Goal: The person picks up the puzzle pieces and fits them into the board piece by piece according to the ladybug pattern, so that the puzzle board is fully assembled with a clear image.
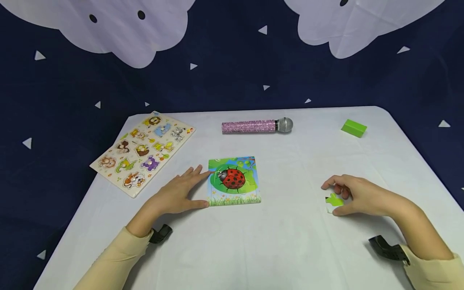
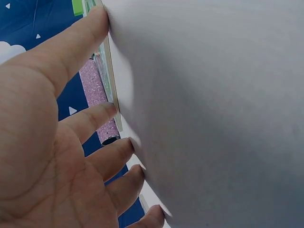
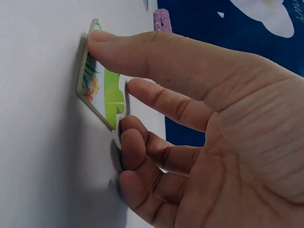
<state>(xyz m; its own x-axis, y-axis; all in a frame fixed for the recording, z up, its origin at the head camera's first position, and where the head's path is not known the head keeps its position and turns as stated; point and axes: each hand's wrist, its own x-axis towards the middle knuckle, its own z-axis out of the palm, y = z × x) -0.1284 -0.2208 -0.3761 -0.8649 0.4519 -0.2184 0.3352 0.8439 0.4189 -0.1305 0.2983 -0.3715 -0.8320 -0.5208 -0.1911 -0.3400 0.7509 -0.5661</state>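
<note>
A square ladybug picture puzzle (image 1: 233,181) lies flat near the middle of the white table. At its left edge is my left hand (image 1: 179,191), fingers spread, with the thumb and index fingertips touching the border. In the left wrist view, the fingertips of that hand (image 2: 61,128) rest along the puzzle's edge and the tabletop. To the right, my right hand (image 1: 362,197) is over a small green and white puzzle piece (image 1: 334,200). In the right wrist view, its thumb lies on the flower-printed piece (image 3: 111,92); a gap shows between the index fingertip and the piece.
A wooden animal peg board (image 1: 145,151) lies tilted at the back left. Behind the ladybug puzzle is a pink glittery microphone (image 1: 253,126). A green block (image 1: 354,128) sits at the back right. Dark blue patterned cloth (image 1: 232,80) hangs behind the table.
</note>
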